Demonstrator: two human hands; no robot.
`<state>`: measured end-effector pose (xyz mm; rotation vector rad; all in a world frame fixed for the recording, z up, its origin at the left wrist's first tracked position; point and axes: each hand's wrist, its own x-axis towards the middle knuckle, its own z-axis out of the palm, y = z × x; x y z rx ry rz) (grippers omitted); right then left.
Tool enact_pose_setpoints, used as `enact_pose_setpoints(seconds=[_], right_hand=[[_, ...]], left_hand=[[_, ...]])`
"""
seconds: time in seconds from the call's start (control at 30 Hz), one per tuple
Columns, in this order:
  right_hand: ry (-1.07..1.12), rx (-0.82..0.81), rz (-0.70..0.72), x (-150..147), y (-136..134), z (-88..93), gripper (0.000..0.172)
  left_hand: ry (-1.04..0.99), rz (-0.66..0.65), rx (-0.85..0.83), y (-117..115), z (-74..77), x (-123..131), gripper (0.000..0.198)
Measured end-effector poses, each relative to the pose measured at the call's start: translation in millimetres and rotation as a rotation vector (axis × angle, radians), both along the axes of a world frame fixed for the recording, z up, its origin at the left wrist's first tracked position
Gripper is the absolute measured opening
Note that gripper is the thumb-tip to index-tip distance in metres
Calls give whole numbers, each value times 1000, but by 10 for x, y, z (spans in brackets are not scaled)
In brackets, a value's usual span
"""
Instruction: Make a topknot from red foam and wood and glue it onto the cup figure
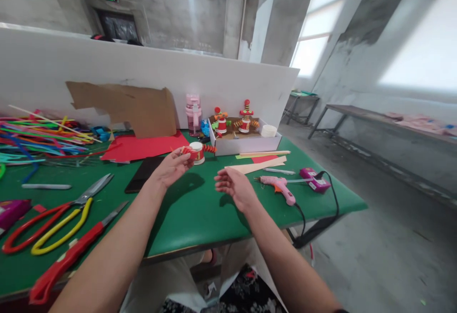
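A small upside-down paper cup [197, 153], white with a red band, stands on the green table top with red-orange accordion-folded paper strips sticking out from its sides. My left hand [174, 166] is closed on the strip at the cup's left side, with fingers partly hiding it. The right folded strip [209, 149] sticks out free. My right hand [235, 187] hovers over the table to the right of the cup, fingers apart and slightly curled, holding nothing. Beyond it lie wooden strips [255, 164] and a pink hot glue gun [280, 185], its cord hanging off the front edge.
Two finished-looking cup figures [245, 123] stand in a white box [244, 146] behind. Red scissors [53, 218], yellow-handled scissors [71, 225] and a red-handled cutter [74, 251] lie at left. Pipe cleaners [43, 134], red paper [143, 147], cardboard [135, 108] and a pink bottle [193, 115] line the back.
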<state>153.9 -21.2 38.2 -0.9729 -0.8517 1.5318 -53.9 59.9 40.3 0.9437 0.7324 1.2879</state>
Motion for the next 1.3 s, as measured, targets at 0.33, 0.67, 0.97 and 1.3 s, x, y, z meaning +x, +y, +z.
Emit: enact_pose_setpoints(seconds=[0.33,0.67,0.97,1.3], right_hand=[[-1167,165,-542,1584,-563,133,27],[-1642,-90,-218,1612,-497,24,16],[-541,-48,-412,1354,-497,67,5],[102,-134,-107,450,-396,288,21]], left_hand=[[-32,-19,-35,44,-75,-19,25],[-29,-17,-85,52,-99,-4,23],[-104,4,-130,5,-42,65,16],[-132,-14,-264,-81,29,127,10]])
